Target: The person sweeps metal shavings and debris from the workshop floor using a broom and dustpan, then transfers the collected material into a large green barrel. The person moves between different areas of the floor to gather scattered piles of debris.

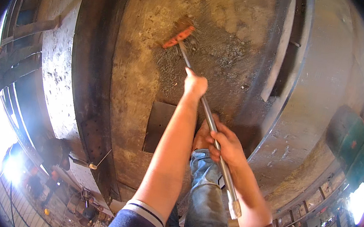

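Observation:
A push broom (178,37) with a narrow orange head slants away from me, its head blurred on the dusty floor. My left hand (195,85) is closed round the upper stretch of its metal handle, nearer the head. Lower down, my right hand (227,145) grips the same handle, whose bare end sticks out past my right wrist. Grey grit and crumbs (229,52) lie scattered beside and below the broom head. Dark bristles seem to show behind the orange part, too smeared to make out.
A dark flat plate (159,126) lies left of my foot. Long metal beams (95,61) run along the left, with a metal bar (278,57) and a broad panel (312,82) on the right. A green box-like object (352,145) stands far right. Bright light glares at left.

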Tool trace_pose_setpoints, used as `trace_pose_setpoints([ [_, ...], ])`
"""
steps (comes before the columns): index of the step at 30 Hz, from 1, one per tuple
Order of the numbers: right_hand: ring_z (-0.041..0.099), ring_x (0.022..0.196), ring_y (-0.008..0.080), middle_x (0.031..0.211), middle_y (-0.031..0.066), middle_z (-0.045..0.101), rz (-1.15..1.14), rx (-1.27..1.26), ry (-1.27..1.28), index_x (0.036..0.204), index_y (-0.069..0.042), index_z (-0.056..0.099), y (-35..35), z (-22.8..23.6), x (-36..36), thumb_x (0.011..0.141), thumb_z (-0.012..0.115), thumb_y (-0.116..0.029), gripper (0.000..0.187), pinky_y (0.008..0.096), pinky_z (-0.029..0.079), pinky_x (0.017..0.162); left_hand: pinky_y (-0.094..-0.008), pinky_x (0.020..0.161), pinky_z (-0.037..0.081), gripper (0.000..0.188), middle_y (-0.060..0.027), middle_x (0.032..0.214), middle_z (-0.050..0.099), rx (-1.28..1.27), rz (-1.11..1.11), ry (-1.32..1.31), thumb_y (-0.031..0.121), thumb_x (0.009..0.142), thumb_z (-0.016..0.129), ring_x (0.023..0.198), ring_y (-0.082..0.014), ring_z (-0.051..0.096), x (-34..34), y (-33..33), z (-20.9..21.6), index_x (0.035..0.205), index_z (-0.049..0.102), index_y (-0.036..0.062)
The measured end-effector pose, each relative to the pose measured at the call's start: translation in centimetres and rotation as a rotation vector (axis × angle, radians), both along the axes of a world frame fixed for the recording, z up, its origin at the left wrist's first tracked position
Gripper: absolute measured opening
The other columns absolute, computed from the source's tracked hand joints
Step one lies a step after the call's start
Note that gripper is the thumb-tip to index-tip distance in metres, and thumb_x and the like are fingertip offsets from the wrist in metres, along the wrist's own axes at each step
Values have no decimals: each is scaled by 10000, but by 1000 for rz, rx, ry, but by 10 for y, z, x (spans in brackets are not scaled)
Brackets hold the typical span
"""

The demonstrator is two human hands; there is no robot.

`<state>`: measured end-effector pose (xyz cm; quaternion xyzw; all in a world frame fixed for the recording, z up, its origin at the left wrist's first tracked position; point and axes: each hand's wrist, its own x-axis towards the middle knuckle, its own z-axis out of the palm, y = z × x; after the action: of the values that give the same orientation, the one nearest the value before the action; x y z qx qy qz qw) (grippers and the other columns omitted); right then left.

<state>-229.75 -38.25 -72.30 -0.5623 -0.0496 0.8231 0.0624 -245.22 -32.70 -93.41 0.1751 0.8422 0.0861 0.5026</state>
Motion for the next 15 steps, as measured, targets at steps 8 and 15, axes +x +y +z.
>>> trace_pose_setpoints([
  [8,484,563,82,839,23,554,183,8,-149,1557,-122,315,-61,108,85,990,503,-120,598,240,420,500,-426,922,524,834,-330,1187,627,-62,125,-225,191,870,535,1094,-419,650,115,-102,56,1560,101,14],
  [15,496,545,74,787,16,562,461,363,132,1568,-114,277,-87,26,39,1007,503,-101,606,263,427,482,-335,438,519,533,-154,915,595,137,461,16,189,978,472,574,-234,604,-17,-122,70,1471,304,74],
])
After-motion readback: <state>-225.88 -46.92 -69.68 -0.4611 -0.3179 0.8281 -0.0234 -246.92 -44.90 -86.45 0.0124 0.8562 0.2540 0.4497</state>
